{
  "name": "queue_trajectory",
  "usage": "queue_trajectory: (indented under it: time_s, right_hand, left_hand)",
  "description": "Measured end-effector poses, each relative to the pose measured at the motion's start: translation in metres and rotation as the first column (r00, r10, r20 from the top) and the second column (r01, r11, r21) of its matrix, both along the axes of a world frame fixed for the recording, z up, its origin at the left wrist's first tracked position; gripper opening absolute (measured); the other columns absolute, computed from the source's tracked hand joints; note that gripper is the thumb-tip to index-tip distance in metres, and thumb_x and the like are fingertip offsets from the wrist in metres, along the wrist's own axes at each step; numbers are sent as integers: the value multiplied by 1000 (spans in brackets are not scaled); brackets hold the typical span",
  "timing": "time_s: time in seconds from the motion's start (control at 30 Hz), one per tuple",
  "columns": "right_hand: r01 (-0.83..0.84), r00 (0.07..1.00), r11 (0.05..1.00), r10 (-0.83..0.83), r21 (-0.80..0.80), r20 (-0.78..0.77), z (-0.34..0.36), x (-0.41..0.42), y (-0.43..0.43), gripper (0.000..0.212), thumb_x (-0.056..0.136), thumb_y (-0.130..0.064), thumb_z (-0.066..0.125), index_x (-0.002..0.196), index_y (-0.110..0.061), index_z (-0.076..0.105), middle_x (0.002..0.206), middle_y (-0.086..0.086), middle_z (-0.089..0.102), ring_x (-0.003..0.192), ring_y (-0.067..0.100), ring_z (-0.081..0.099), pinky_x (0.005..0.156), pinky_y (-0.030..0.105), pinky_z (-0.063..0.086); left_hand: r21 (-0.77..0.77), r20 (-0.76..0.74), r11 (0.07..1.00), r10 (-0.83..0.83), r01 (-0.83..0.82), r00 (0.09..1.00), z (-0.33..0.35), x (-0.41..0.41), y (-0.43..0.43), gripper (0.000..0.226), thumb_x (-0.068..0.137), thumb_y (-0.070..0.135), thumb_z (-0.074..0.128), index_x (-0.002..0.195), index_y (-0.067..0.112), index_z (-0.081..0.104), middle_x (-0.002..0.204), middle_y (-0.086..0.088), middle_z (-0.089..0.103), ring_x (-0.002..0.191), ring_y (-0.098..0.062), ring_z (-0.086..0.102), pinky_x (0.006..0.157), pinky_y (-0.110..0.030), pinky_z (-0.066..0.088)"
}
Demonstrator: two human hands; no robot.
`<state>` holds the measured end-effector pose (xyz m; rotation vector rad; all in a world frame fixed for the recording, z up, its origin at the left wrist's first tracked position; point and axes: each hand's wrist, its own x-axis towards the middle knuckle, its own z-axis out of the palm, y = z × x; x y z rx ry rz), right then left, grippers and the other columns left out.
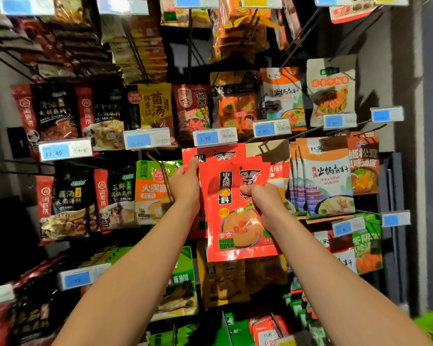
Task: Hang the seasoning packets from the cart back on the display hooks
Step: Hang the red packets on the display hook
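Note:
A red seasoning packet (231, 221) with black lettering and a bowl picture is held up against the display wall at centre. My left hand (185, 186) grips its upper left edge, thumb on the front. My right hand (263, 198) pinches the packet near its middle right, fingers curled over the front. Behind it hang more red packets of the same kind (210, 153), just below the 3.90 price tag (214, 137). The hook itself is hidden by the packets. The cart is out of view.
Rows of hanging packets fill the wall: a green-orange packet (153, 193) to the left, white-orange packets (328, 178) to the right, brown ones (225, 283) below. Black hook rods with price tags (395, 218) stick out toward me. A grey pillar (430, 146) bounds the right.

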<state>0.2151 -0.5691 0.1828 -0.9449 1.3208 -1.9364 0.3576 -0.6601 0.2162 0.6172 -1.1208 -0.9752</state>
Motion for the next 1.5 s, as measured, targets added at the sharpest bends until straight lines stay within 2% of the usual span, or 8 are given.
queue_trajectory:
  time_s: [0.27, 0.4, 0.57, 0.77, 0.9, 1.2, 1.4, 1.5]
  right_hand:
    - [-31, 999, 999, 31, 38, -7, 1, -2, -17, 41, 74, -19, 79, 111, -6, 67, 106, 13, 76, 98, 37, 72, 94, 57, 57]
    - [-32, 999, 998, 31, 55, 17, 7, 2, -16, 22, 82, -12, 76, 102, -8, 67, 106, 15, 75, 101, 38, 70, 96, 56, 56]
    - [-27, 999, 998, 25, 52, 29, 13, 3, -12, 13, 90, -6, 71, 99, -6, 63, 94, 13, 74, 85, 30, 72, 73, 38, 58]
    - [-21, 999, 999, 20, 43, 27, 8, 0, -21, 30, 78, -17, 77, 105, -9, 67, 111, 12, 74, 106, 37, 68, 98, 57, 54]
    - [26, 999, 999, -25, -27, 26, 7, 2, -16, 17, 92, -12, 71, 103, -14, 59, 104, 10, 72, 96, 31, 71, 90, 49, 59]
    - [72, 997, 991, -72, -116, 6, -1, 2, -17, 8, 97, -17, 69, 95, -23, 65, 101, 5, 75, 97, 30, 72, 91, 53, 59]
    - [70, 993, 995, -63, -72, 104, -1, -8, -19, 12, 95, -6, 68, 87, -13, 64, 92, 12, 72, 85, 29, 69, 83, 47, 59]
    - [90, 993, 993, -83, -77, 88, -2, -8, -18, 13, 96, -7, 67, 85, -13, 65, 88, 12, 72, 80, 29, 69, 76, 43, 59]
  left_hand:
    - [48, -47, 999, -16, 18, 999, 9, -1, -12, 30, 90, 34, 76, 78, 10, 61, 74, -12, 67, 64, -21, 58, 65, -33, 48]
    - [73, -49, 997, 13, -10, 999, 14, -3, -15, 42, 91, 26, 74, 62, 13, 47, 51, 2, 56, 49, -16, 48, 52, -26, 39]
    - [77, -52, 996, 37, -32, 998, 14, -6, -19, 47, 89, 19, 72, 56, 17, 39, 46, 5, 49, 45, -15, 38, 50, -27, 30]
    - [50, -17, 999, 3, -2, 1000, 11, -2, -10, 31, 93, 29, 73, 72, 9, 62, 65, -9, 67, 57, -22, 57, 59, -32, 48]
    - [51, -31, 994, -95, 96, 995, 13, -1, -5, 22, 96, 31, 73, 91, 9, 72, 90, -13, 79, 87, -31, 77, 82, -44, 63]
    - [77, -13, 986, -151, 151, 988, 0, -6, 4, 16, 95, 32, 74, 88, 17, 74, 98, -14, 79, 81, -23, 74, 83, -44, 62]
    - [99, 67, 982, -165, 158, 984, -5, 2, 2, 55, 84, 57, 77, 100, 5, 72, 97, -15, 79, 92, -25, 74, 98, -47, 57]
    - [77, 77, 988, -138, 132, 987, -6, 1, 4, 46, 92, 50, 73, 96, 4, 71, 93, -15, 79, 82, -24, 71, 86, -38, 56]
